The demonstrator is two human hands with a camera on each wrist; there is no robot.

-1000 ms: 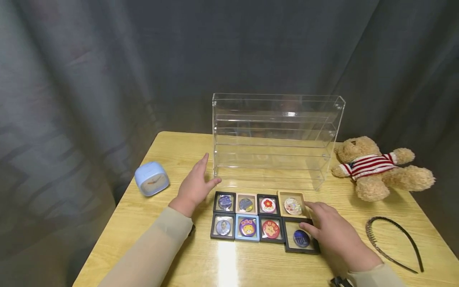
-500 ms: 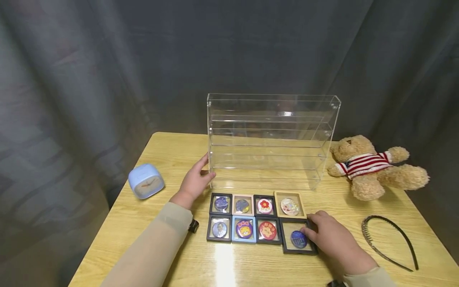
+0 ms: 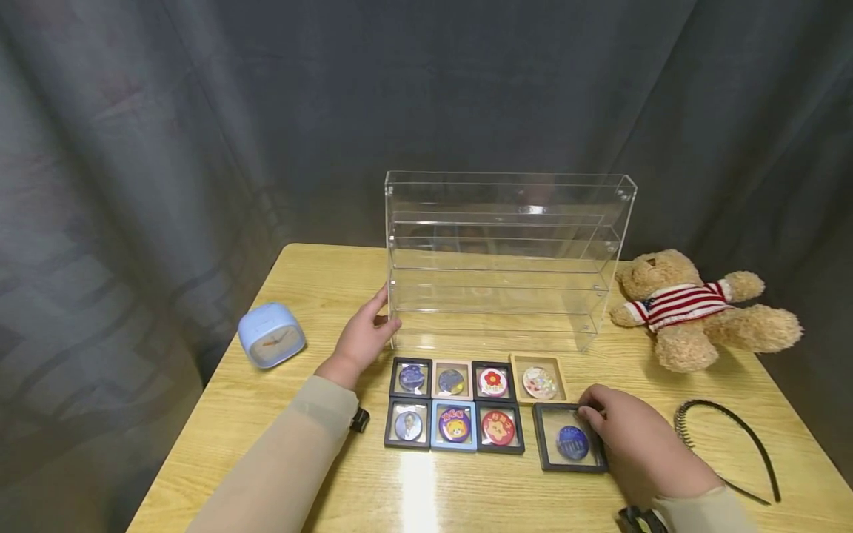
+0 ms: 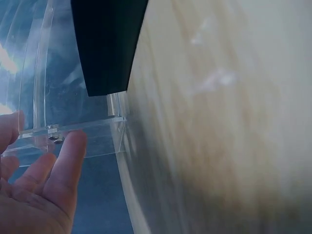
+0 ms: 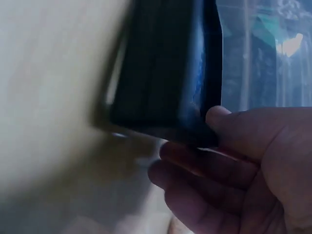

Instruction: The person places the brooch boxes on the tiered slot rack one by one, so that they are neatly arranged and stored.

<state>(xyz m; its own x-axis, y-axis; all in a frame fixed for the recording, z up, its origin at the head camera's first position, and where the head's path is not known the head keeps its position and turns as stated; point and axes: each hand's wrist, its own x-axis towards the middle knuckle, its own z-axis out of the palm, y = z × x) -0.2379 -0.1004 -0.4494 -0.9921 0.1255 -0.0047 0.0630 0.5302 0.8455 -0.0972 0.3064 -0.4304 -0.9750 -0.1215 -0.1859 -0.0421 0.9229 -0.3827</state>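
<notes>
Your right hand (image 3: 643, 440) pinches a black frame (image 3: 552, 438) by its right side, thumb against the face, fingers curled at the edge. The frame is square and hard-rimmed, with clear film around a round, glossy blue badge (image 3: 572, 443). It sits before the right end of the clear, tiered rack (image 3: 494, 271), face up, its equal sides running roughly along and across the rack's length. Half a second ago it touched the red-badge frame (image 3: 498, 428); a gap now separates them. Your left hand (image 3: 360, 340), fingers loosely extended, touches the rack's left end.
</notes>
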